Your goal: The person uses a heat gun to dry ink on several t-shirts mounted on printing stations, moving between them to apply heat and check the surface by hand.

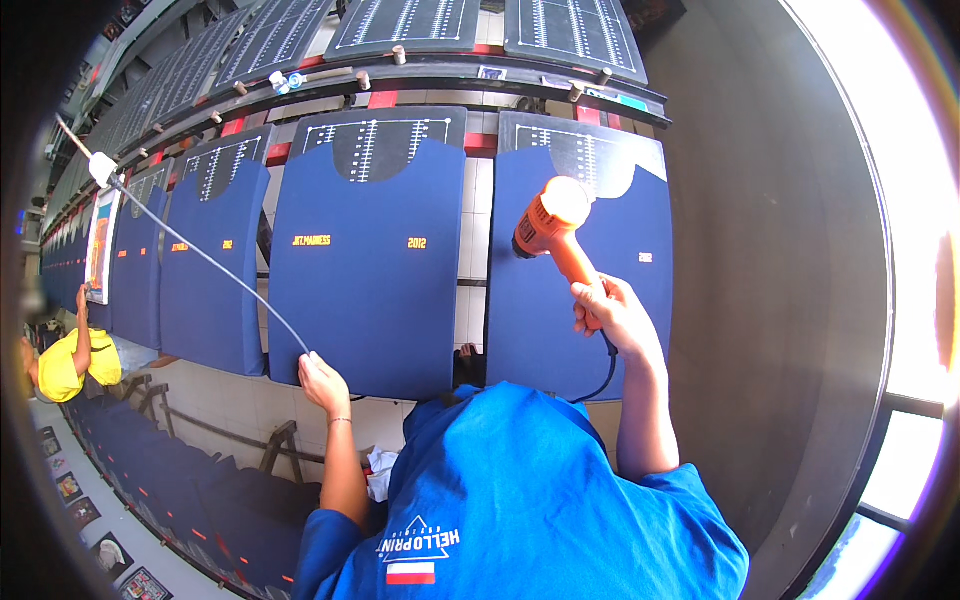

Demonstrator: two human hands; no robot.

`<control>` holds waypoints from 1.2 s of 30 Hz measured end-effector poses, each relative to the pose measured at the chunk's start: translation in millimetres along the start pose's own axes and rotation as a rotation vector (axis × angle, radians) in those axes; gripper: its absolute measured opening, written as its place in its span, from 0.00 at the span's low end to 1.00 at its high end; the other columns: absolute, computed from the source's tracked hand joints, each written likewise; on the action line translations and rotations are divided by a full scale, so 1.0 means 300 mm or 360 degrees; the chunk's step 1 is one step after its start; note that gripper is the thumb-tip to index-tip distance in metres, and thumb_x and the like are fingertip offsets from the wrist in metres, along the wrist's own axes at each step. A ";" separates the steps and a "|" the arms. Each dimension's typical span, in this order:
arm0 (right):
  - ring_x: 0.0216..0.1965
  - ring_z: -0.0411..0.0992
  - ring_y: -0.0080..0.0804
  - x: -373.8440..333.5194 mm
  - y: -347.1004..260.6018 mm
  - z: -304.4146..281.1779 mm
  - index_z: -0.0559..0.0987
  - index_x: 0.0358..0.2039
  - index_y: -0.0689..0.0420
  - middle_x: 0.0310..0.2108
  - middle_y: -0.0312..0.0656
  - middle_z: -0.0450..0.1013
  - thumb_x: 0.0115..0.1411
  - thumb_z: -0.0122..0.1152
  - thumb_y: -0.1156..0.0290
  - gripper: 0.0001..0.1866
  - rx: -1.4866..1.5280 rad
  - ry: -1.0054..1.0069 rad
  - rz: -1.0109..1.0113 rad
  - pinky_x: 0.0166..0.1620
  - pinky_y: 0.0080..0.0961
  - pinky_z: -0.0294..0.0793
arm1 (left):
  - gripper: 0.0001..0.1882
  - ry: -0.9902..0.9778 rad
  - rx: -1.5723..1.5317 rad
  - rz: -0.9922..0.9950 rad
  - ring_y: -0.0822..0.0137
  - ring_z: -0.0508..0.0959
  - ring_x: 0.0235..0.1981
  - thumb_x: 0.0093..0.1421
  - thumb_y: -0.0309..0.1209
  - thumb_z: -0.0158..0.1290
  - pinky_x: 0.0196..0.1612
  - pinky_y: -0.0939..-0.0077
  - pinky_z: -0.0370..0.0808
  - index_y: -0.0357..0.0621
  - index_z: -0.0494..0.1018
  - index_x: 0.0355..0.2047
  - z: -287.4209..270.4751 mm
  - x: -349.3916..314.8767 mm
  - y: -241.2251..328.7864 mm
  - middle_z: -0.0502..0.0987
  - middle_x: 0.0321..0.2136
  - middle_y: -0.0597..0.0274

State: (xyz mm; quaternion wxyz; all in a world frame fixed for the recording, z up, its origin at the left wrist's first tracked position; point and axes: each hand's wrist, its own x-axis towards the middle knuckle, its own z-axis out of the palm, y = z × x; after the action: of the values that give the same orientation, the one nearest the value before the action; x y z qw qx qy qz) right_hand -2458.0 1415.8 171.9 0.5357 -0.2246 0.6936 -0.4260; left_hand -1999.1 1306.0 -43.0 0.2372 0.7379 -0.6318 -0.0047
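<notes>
My right hand [618, 318] is wrapped round the handle of an orange heat gun [552, 225], held over the rightmost navy cloth panel [575, 345]. The gun's dark nozzle end points down and left at the cloth; its upper end looks bright. From the handle a black cord [606, 380] loops down beside my body. My left hand [324, 385] grips a grey cable [220, 262] near the lower left of the neighbouring navy panel [365, 310]. That cable runs taut up and left to a white plug or socket [102, 169]. Small orange printing marks this panel.
Dark boards [400, 25] with white rulings stand in a second row behind a metal rail [440, 72]. More navy panels [212, 300] continue left. A person in yellow [75, 365] works there with a printing frame [100, 245]. A grey wall [760, 300] rises at right.
</notes>
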 end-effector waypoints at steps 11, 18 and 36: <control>0.23 0.71 0.20 -0.003 0.009 -0.013 0.75 0.37 0.59 0.23 0.33 0.70 0.62 0.64 0.57 0.17 -0.0125 0.0090 0.0004 0.28 0.19 0.72 | 0.16 0.0105 0.0088 -0.0124 0.42 0.74 0.36 0.70 0.37 0.42 0.39 0.48 0.69 0.36 0.68 0.33 0.013 -0.006 0.054 0.74 0.30 0.45; 0.24 0.72 0.20 -0.004 0.025 -0.037 0.75 0.38 0.60 0.23 0.33 0.71 0.61 0.64 0.56 0.19 -0.0126 0.0108 0.0006 0.28 0.20 0.72 | 0.16 0.0109 0.0077 -0.0166 0.43 0.75 0.37 0.69 0.39 0.45 0.39 0.48 0.70 0.36 0.69 0.34 0.014 -0.003 0.059 0.75 0.32 0.45; 0.21 0.71 0.20 -0.018 0.029 -0.069 0.73 0.34 0.57 0.21 0.33 0.69 0.63 0.62 0.60 0.13 -0.0068 0.0175 -0.0004 0.27 0.18 0.71 | 0.16 0.0104 0.0107 -0.0176 0.44 0.75 0.35 0.68 0.39 0.46 0.37 0.49 0.70 0.37 0.68 0.32 0.023 -0.001 0.053 0.75 0.29 0.47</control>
State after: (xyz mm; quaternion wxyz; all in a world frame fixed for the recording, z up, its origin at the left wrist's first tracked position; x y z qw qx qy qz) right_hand -2474.4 1431.8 168.9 0.4914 -0.2132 0.7307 -0.4233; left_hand -2016.0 1302.6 -43.5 0.2322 0.7789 -0.5819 0.0274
